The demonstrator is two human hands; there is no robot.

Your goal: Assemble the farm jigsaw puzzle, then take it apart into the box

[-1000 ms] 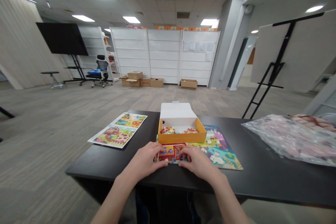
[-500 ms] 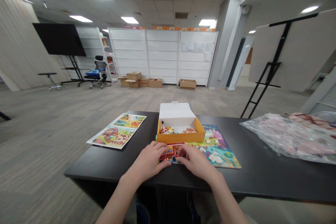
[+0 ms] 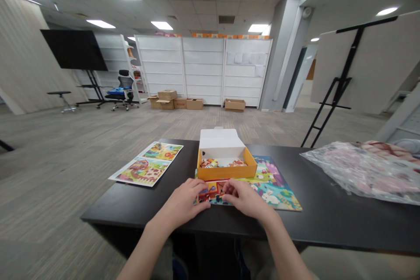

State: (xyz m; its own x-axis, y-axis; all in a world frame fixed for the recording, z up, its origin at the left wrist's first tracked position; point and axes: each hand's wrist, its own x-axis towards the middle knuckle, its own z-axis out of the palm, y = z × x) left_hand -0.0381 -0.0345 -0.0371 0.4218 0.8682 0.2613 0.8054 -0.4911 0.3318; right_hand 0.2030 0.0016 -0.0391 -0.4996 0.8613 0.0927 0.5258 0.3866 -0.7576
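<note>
A colourful picture board (image 3: 271, 197) lies on the black table, partly under a yellow open box (image 3: 226, 172) with its white lid raised. Small printed pieces (image 3: 209, 163) lie inside the box. My left hand (image 3: 187, 197) rests at the board's left front part, fingers apart, with nothing seen in it. Over the board's front part, my right hand (image 3: 243, 197) has its thumb and fingertips bent together; what they hold, if anything, is too small to make out. Between the hands shows a red and orange part of the picture.
A printed sheet (image 3: 146, 165) with farm pictures lies at the table's left. A clear plastic bag (image 3: 364, 173) with pinkish contents lies at the right. The black table's (image 3: 131, 210) front edge runs under my forearms.
My left hand has shifted slightly left, its thumb a little further from my right hand. My right hand has moved slightly, its fingertips still bent over the board.
</note>
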